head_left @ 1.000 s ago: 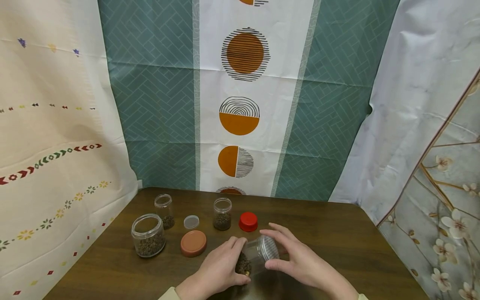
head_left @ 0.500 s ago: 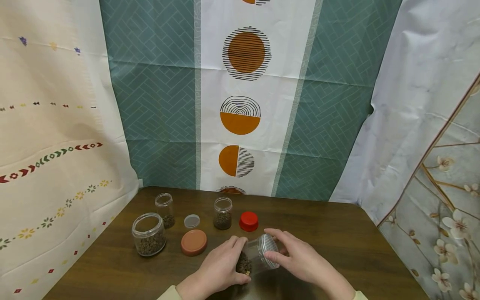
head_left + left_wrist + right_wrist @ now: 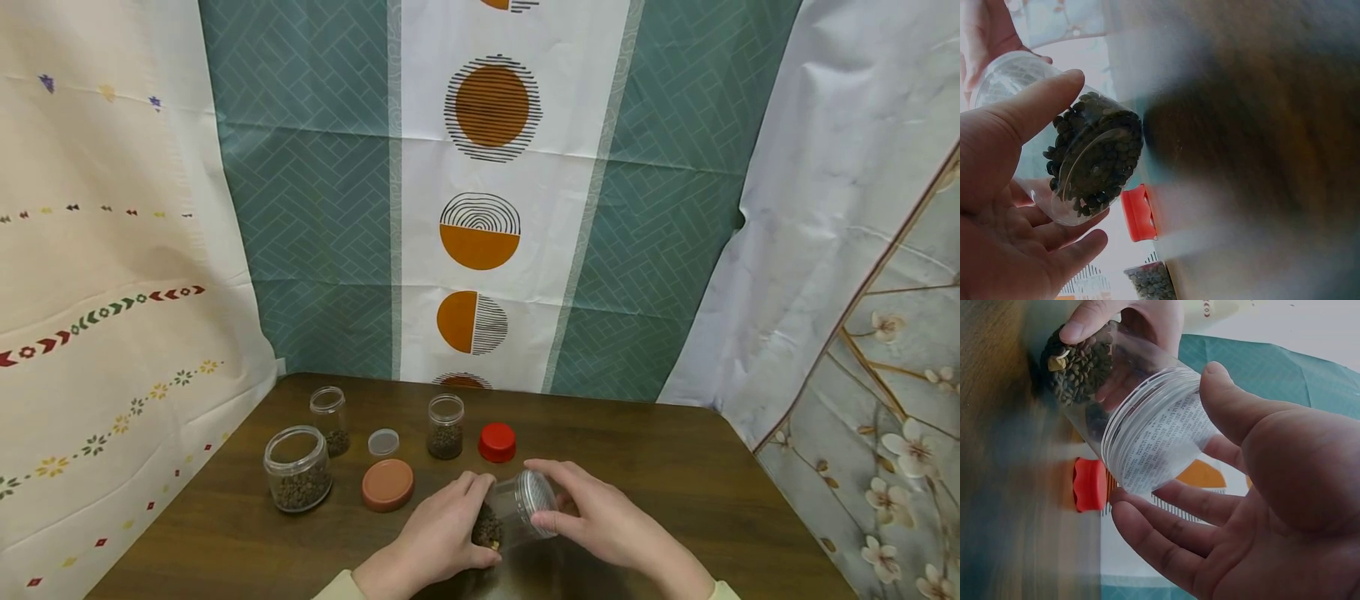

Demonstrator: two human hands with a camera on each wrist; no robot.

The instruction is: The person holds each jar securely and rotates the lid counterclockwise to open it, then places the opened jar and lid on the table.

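A clear jar [image 3: 508,515] lies tilted between both hands, its base low toward the left and its lidded end up to the right. My left hand [image 3: 438,529] grips the lower part, thumb in front and fingers behind. Dark brown grains [image 3: 1100,156] fill the bottom of the jar, with a small yellowish piece [image 3: 1058,361] among them. Around the clear lid [image 3: 537,498], which carries fine print-like marks, my right hand [image 3: 600,518] has its thumb on the near edge and its fingers on the far edge. The right palm stays off the lid.
Left on the brown table [image 3: 660,475] stand a wide open jar [image 3: 298,475] and a small open jar [image 3: 330,421], both with grains. Another small jar [image 3: 446,433] stands beyond the hands. Nearby lie a pink lid [image 3: 387,485], a small clear lid [image 3: 383,442] and a red cap [image 3: 497,442].
My right fingers were spread wider at the lid and have drawn in around it; the thumb moved onto the lid's face, then back slightly. My left hand and the jar hold their place.
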